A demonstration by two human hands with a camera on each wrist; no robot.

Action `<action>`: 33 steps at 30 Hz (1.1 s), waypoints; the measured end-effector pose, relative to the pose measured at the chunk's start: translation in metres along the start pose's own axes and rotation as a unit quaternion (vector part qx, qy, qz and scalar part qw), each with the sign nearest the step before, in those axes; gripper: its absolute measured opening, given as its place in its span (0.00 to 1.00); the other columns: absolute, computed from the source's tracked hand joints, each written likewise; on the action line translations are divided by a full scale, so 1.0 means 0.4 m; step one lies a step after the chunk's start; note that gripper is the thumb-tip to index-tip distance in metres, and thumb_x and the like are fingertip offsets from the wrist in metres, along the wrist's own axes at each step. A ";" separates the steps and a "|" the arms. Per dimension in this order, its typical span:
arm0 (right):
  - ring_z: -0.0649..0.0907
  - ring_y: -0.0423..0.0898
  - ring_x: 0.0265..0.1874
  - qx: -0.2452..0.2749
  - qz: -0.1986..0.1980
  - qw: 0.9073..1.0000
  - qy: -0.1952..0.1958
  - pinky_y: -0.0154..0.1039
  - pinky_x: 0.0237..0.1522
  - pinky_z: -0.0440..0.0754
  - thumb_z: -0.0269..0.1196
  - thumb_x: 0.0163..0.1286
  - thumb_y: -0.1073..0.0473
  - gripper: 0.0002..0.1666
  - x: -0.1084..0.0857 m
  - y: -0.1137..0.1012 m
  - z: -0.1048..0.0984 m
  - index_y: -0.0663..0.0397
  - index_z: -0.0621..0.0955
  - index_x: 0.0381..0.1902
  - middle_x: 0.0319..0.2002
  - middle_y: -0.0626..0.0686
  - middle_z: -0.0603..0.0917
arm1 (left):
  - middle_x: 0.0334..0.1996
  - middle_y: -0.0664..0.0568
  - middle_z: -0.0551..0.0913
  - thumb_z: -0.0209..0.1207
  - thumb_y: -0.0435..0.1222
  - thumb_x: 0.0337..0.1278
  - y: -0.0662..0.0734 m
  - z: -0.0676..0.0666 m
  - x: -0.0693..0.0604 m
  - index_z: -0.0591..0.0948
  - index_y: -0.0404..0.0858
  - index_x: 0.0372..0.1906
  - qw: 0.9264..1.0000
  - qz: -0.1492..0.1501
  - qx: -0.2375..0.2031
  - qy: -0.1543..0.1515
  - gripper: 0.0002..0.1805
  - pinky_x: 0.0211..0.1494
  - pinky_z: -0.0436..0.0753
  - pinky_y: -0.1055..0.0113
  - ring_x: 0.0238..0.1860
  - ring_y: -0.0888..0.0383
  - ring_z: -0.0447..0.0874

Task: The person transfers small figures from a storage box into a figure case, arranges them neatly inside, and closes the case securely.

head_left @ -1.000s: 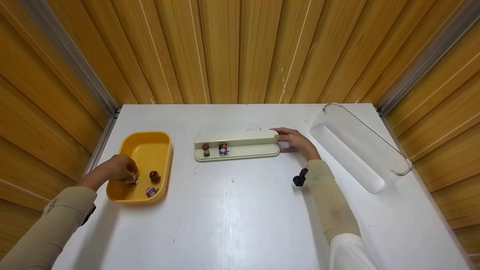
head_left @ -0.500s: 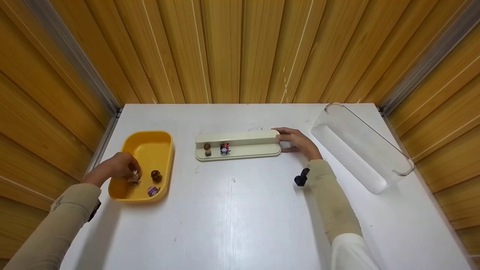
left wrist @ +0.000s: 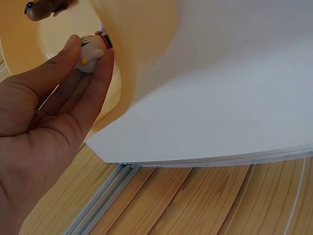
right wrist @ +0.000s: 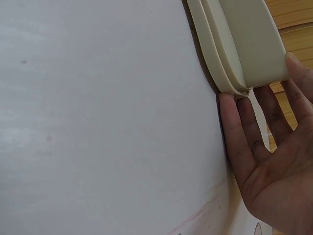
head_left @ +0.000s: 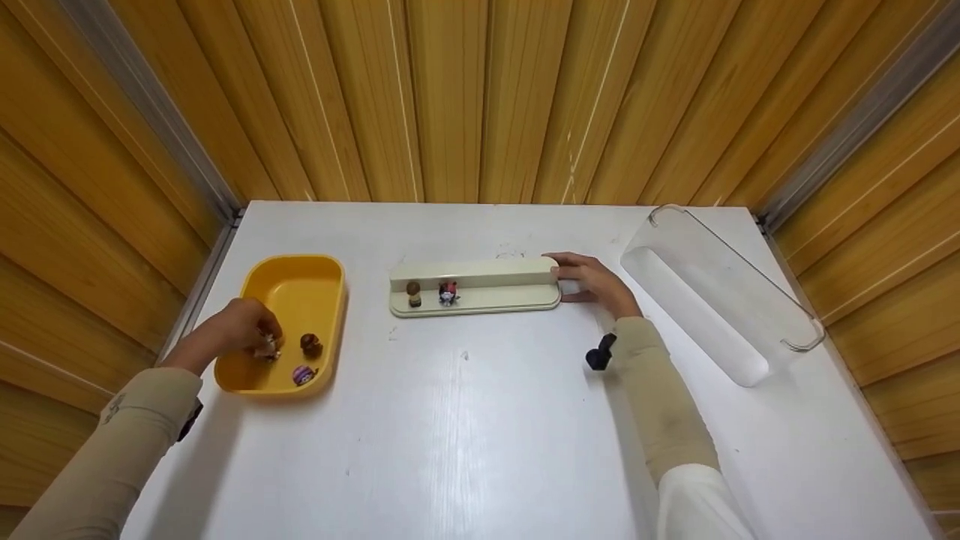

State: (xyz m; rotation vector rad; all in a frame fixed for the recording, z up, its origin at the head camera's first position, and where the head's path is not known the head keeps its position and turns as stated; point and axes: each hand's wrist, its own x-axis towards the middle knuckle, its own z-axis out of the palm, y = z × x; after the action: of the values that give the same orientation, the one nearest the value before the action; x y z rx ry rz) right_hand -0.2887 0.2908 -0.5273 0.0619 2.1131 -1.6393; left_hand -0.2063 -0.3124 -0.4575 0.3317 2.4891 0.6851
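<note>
In the head view my left hand (head_left: 244, 324) reaches into a yellow tray (head_left: 294, 262). Its thumb and fingers pinch a small white figurine (left wrist: 89, 56), seen better in the left wrist view, partly covered by the fingers. Beside it in the tray lie a brown figurine (head_left: 310, 345) and a purple-striped figurine (head_left: 303, 375). My right hand (head_left: 596, 283) holds the right end of a cream stepped display stand (head_left: 499, 298), its digits spread from the front edge to the back. A brown-haired figurine (head_left: 413, 294) and a red-and-dark figurine (head_left: 448, 293) stand on its lower step, at the left.
A clear plastic cover (head_left: 720, 300) lies slantwise at the right of the white table (head_left: 450, 435). Wood-patterned walls (head_left: 517, 97) enclose the table's back and sides.
My left hand has shifted slightly within the tray, still on the white figurine. The right hand keeps its place at the stand's end. The head view has tilted a little.
</note>
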 end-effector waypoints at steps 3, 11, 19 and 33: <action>0.75 0.50 0.65 0.001 0.001 1.000 0.000 0.47 0.55 0.84 0.65 0.72 0.48 0.29 0.000 -0.001 -0.002 0.36 0.76 0.70 0.67 0.50 0.76 | 0.37 0.38 0.86 0.67 0.22 0.56 0.009 -0.003 -0.001 0.86 0.24 0.45 0.999 0.021 0.015 0.020 0.11 0.43 0.87 0.55 0.37 0.48 0.81; 0.76 0.49 0.64 0.011 -0.004 1.000 -0.004 0.46 0.54 0.85 0.67 0.70 0.47 0.29 0.000 0.012 0.006 0.35 0.77 0.69 0.66 0.49 0.77 | 0.38 0.37 0.87 0.65 0.21 0.58 0.051 -0.033 -0.013 0.85 0.22 0.47 0.992 0.072 0.035 0.102 0.12 0.46 0.87 0.50 0.38 0.47 0.82; 0.76 0.51 0.64 0.007 -0.006 1.000 -0.002 0.47 0.53 0.85 0.65 0.72 0.48 0.28 0.001 0.004 -0.002 0.36 0.77 0.69 0.66 0.50 0.76 | 0.48 0.31 0.84 0.60 0.19 0.63 0.137 -0.053 -0.016 0.83 0.24 0.53 0.982 0.076 0.006 0.175 0.15 0.55 0.82 0.42 0.50 0.36 0.83; 0.75 0.51 0.65 0.007 -0.003 1.000 -0.004 0.46 0.53 0.85 0.65 0.72 0.48 0.29 0.003 0.006 -0.003 0.37 0.76 0.70 0.67 0.51 0.75 | 0.50 0.40 0.85 0.61 0.21 0.64 0.291 0.019 0.032 0.85 0.33 0.55 0.976 0.134 -0.057 0.161 0.16 0.56 0.84 0.50 0.50 0.44 0.85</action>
State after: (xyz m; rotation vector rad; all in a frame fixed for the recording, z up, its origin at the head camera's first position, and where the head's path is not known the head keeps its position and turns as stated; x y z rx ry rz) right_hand -0.2894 0.2923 -0.5297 0.0533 2.0965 -1.6559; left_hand -0.2020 -0.2069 -0.4066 0.5600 2.7191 1.0625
